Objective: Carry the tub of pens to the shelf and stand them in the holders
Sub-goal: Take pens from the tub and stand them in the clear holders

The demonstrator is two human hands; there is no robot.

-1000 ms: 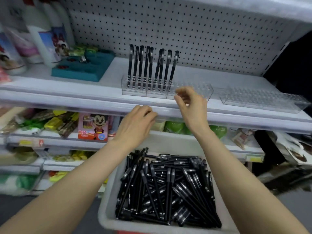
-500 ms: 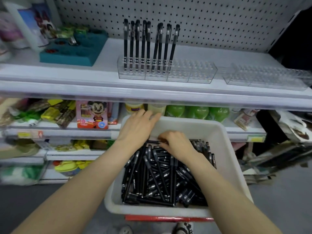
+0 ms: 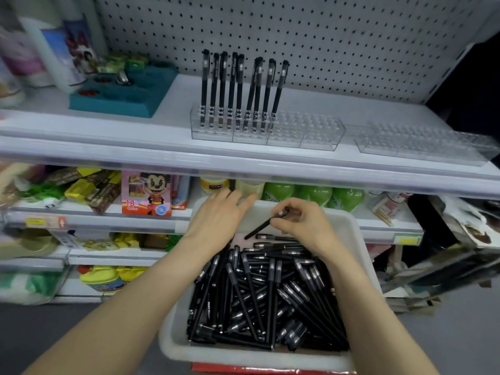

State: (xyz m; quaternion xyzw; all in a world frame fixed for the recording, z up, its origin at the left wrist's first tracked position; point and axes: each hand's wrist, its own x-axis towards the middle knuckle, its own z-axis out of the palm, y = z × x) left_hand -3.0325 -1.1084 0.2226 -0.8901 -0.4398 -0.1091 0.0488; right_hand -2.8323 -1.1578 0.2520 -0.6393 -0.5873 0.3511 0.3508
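Messily heaped pens point(image 3: 270, 299), white tub point(image 3: 243, 357), right fingers point(image 3: 305, 212) pinching black pen point(image 3: 259, 227), left fingers point(image 3: 238, 198) straight

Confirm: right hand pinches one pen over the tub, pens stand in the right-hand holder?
No: head view shows the standing pens in the left-hand holder; the right-hand holder has none. The right hand does pinch one pen over the tub.

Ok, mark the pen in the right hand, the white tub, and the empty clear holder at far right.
held pen point(image 3: 261, 227): head view, mid-barrel.
white tub point(image 3: 257, 357): head view, near rim.
empty clear holder point(image 3: 422, 143): head view, top face.
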